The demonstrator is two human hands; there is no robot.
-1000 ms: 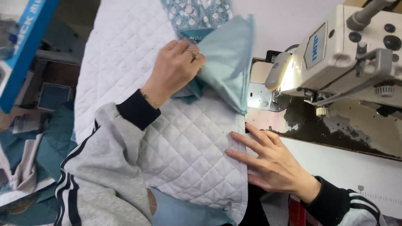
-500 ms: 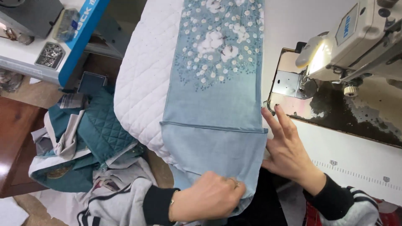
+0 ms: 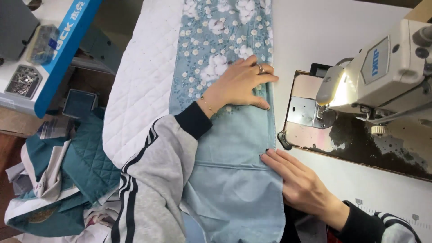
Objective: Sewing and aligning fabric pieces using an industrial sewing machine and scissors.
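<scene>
A light blue fabric strip (image 3: 234, 189) with a white flower print at its far end lies lengthwise on a white quilted panel (image 3: 139, 90) on the sewing table. My left hand (image 3: 240, 83) rests flat on the flowered part, fingers together and pointing toward the machine. My right hand (image 3: 299, 182) lies flat with spread fingers on the strip's right edge, nearer to me. Neither hand grips anything.
A white sewing machine (image 3: 387, 72) with its lamp lit stands at the right over a metal needle plate (image 3: 303, 110). A pile of teal quilted pieces (image 3: 67, 175) lies at the left. A blue-edged table (image 3: 63, 54) with small trays is at the upper left.
My left hand moved from the strip's near end up to the flowered part. The blue strip, folded back a second ago, now lies flat over the quilted panel. My right hand stays at the edge.
</scene>
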